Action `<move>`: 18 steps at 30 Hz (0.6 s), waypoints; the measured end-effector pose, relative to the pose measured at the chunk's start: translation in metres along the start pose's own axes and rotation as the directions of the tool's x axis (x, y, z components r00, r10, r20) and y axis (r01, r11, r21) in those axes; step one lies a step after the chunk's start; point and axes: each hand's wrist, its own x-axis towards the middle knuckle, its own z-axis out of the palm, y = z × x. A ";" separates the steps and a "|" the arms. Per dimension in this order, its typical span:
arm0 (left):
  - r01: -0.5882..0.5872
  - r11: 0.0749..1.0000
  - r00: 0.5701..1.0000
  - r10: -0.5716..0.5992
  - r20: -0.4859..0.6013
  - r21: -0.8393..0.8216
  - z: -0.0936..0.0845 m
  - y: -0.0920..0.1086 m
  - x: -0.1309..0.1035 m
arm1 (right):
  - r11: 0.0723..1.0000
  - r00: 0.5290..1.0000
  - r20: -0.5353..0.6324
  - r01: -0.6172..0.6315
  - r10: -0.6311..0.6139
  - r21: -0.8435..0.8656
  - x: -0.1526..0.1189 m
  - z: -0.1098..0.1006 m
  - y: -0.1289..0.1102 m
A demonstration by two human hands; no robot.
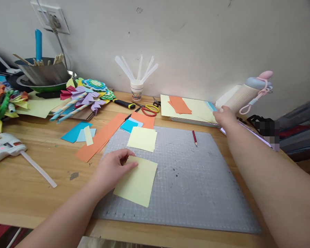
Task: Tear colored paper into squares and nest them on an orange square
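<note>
My left hand (116,168) pinches the left edge of a small stack of pale yellow paper squares (142,182) lying on the grey cutting mat (196,186). Just behind it rests a second stack of pale yellow paper (142,139). My right hand (225,116) is stretched to the back right, at the corner of a paper pile (196,106) beside a light blue paper strip (210,106). Its fingertips are mostly hidden, so what it grips, if anything, does not show. A dark red pencil (194,138) lies on the mat between both hands.
A glue gun (7,148) lies at the left. Orange paper strips (103,137), a utility knife (124,104) and scissors (150,109) sit behind the mat. A paper cup (136,91) holds glue sticks. A bottle (241,94) leans at the back right; paper flowers (85,96) lie left.
</note>
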 end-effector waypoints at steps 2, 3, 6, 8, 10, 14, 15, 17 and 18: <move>-0.004 0.996 1.000 0.007 0.027 -0.092 0.000 0.007 0.002 | 1.000 1.000 -0.001 0.006 -0.006 0.012 -0.023 -0.001 -0.020; -0.008 0.987 0.999 0.014 0.038 -0.158 0.001 0.013 0.004 | 0.999 0.999 0.023 0.025 -0.026 0.036 -0.040 -0.002 -0.032; -0.077 0.952 0.997 0.072 -0.028 -0.297 0.006 0.034 0.006 | 0.944 0.924 0.250 0.232 -0.289 0.234 -0.107 -0.012 -0.068; -0.229 0.941 0.968 0.193 -0.161 -0.248 0.013 0.046 0.005 | 0.834 0.781 0.308 0.462 -0.543 0.302 -0.154 -0.020 -0.083; -0.475 0.878 0.855 0.445 -0.267 -0.056 0.020 0.052 -0.001 | 0.710 0.669 0.238 0.673 -0.704 0.206 -0.191 -0.025 -0.087; -0.698 0.510 0.496 0.851 -0.175 0.503 0.035 0.039 -0.020 | 0.474 0.468 0.169 0.881 -0.868 -0.005 -0.232 -0.022 -0.060; -0.670 0.440 0.481 0.871 -0.101 0.598 0.038 0.033 -0.025 | 0.436 0.431 0.231 0.900 -0.872 -0.031 -0.239 -0.018 -0.050; -0.631 0.370 0.539 0.841 0.042 0.681 0.046 0.022 -0.033 | 0.416 0.394 0.378 0.909 -0.838 -0.024 -0.250 -0.011 -0.034; -0.620 0.373 0.592 0.800 0.099 0.690 0.050 0.018 -0.036 | 0.431 0.390 0.429 0.902 -0.815 -0.001 -0.255 -0.008 -0.029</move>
